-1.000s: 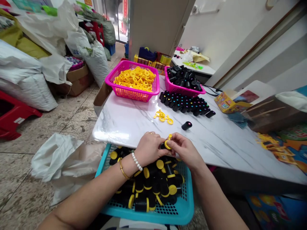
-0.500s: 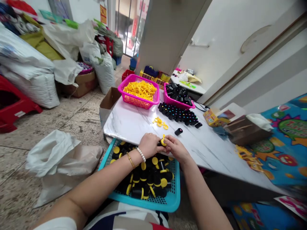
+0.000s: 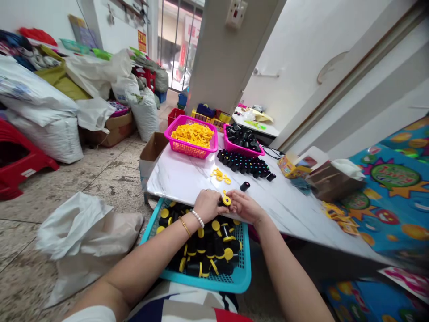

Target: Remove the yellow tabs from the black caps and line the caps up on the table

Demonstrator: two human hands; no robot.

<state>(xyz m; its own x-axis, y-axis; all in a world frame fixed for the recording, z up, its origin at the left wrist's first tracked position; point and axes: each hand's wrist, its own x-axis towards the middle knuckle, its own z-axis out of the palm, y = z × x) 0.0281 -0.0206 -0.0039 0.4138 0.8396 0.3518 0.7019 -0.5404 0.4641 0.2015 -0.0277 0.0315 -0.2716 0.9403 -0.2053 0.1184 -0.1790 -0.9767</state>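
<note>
My left hand (image 3: 208, 206), with a pearl bracelet and a gold bangle at the wrist, grips a small black cylinder, mostly hidden by the fingers. A yellow ring cap (image 3: 226, 201) with a raised tab sits on the cylinder's end, facing up. My right hand (image 3: 246, 206) is closed, its curled fingertips against the cap's right edge. Below both hands is a blue basket (image 3: 247, 268) full of black cylinders with yellow caps (image 3: 228, 254). A loose black cylinder (image 3: 245, 186) lies on the white table (image 3: 177, 179), beyond my right hand, and several yellow ring caps (image 3: 219, 175) lie nearby.
A pink basket (image 3: 191, 151) of yellow caps and another pink basket (image 3: 246, 152) of black cylinders stand farther back. Rows of black cylinders (image 3: 243, 163) stand before them. A cardboard box (image 3: 150, 154) is left of the table; a white sack (image 3: 90, 241) lies on the floor.
My right fingers have shifted from pinching over the yellow cap to its right side, and the cap's ring now shows more fully. The camera view has tilted up slightly.
</note>
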